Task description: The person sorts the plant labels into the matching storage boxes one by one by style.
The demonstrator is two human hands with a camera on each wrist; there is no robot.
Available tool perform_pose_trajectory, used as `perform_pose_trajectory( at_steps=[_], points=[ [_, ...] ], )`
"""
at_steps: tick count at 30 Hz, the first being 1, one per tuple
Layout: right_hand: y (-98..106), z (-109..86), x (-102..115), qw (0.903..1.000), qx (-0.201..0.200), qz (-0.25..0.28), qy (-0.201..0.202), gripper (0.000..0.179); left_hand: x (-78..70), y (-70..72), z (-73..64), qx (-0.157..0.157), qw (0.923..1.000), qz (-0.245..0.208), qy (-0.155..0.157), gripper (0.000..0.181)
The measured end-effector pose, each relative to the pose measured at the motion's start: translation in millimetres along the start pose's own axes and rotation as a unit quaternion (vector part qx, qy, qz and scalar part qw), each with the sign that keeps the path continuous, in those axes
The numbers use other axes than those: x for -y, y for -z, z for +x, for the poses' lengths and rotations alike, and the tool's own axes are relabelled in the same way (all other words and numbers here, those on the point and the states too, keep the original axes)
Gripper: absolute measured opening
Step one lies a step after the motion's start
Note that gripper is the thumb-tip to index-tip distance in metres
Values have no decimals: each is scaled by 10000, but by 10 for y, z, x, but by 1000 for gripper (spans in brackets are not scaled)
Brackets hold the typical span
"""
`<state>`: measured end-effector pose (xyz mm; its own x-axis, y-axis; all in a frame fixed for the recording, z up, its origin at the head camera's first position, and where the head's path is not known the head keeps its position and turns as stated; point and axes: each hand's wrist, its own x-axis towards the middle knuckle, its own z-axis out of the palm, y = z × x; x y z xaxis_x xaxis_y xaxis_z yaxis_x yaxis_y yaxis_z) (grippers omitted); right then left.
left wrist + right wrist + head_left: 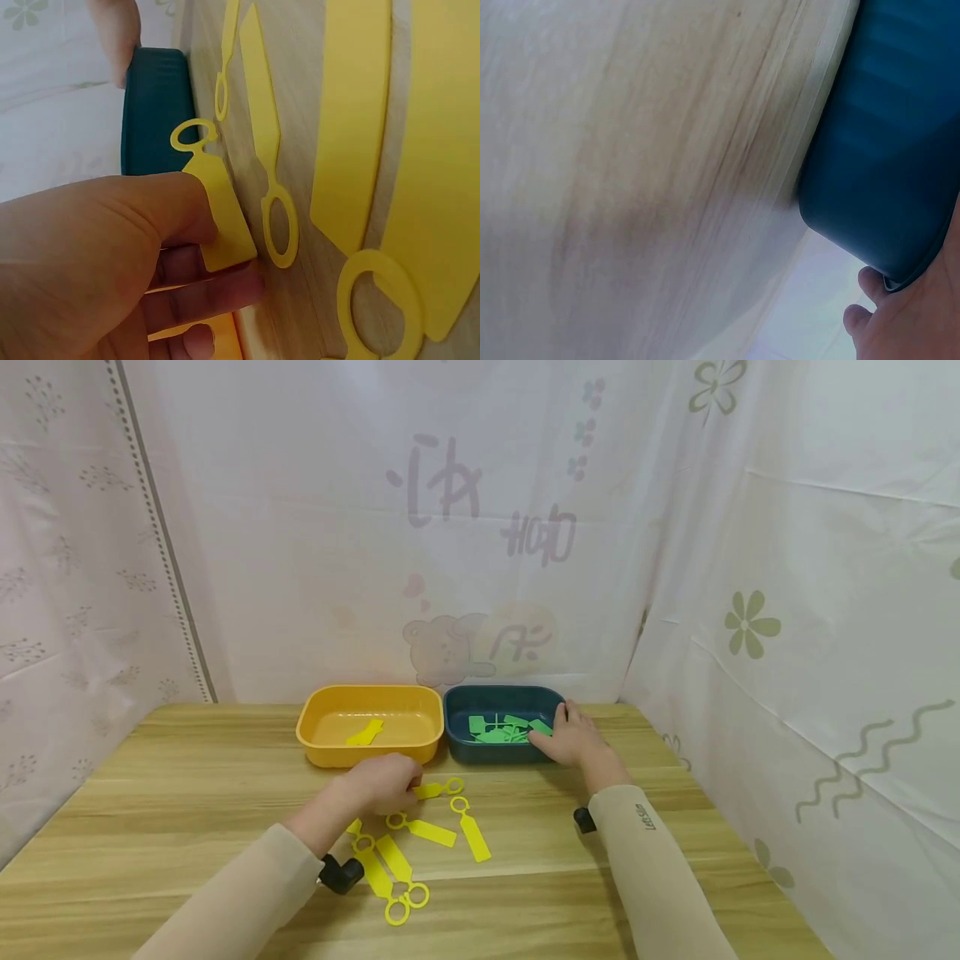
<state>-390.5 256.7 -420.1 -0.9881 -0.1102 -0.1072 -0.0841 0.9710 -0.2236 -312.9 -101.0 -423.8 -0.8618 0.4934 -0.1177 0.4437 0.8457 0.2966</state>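
My left hand (384, 782) pinches a flat yellow ring-ended tag (227, 214) between thumb and fingers, low over the table in front of the two bins. The tag's ring points toward the dark teal bin in the left wrist view. Several more yellow tags (471, 837) lie on the table around and below that hand. My right hand (576, 743) grips the right end of the dark teal bin (491, 754), its fingers over the rim. Green flat pieces (502, 735) lie in this bin. Beside it on the left, the yellow bin (322, 755) holds a yellow piece (366, 732).
Both bins stand side by side near the back edge of the wooden table (187, 777). Patterned white curtains (300, 527) hang behind and at both sides. A small black device (342, 874) is at my left wrist, another (584, 820) at my right.
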Motion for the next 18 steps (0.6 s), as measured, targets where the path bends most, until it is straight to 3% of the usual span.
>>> perform_pose_trajectory(
  at_steps=[8,14,18],
  points=[
    [-2,-11,-6,10000,54,3,-20,106,7,63,-38,-98,9997,-79,-221,28],
    [-7,-6,-17,10000,64,47,-34,105,20,176,-62,-387,9962,-244,-737,27],
    [-9,-6,-23,10000,82,17,-24,105,42,267,-59,-538,9940,-403,-859,21]
  ],
)
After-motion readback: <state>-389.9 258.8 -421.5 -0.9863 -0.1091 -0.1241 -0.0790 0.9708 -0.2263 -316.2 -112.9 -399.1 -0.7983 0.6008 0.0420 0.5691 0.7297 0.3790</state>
